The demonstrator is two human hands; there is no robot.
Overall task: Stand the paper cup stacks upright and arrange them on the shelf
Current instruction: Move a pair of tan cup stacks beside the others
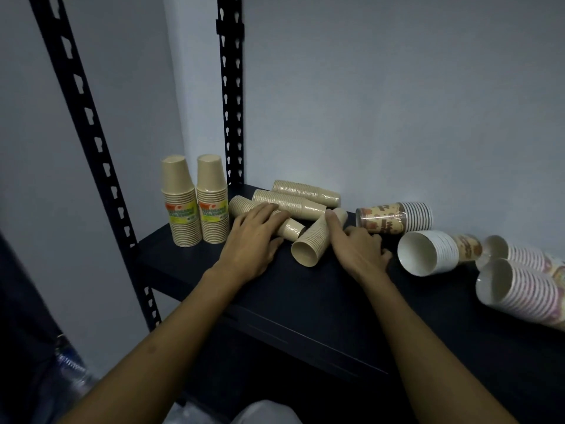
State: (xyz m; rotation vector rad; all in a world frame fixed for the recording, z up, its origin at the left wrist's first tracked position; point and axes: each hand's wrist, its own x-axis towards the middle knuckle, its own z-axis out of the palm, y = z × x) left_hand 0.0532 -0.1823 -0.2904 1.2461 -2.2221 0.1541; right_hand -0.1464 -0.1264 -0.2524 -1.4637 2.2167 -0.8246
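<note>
Two wrapped stacks of tan paper cups (183,206) (213,203) stand upright, bottoms up, at the left end of the dark shelf (305,301). Several tan stacks lie on their sides behind my hands. My left hand (255,237) rests with straight fingers on one lying tan stack (244,206). My right hand (357,249) touches the side of another lying tan stack (312,243), whose open mouth faces me. To the right, several white printed cup stacks lie on their sides (397,217) (428,252) (519,289).
Black perforated shelf uprights (230,87) (82,96) rise at the left. A pale wall stands right behind the shelf. Plastic-wrapped bottles (70,368) sit low at the left, below shelf level.
</note>
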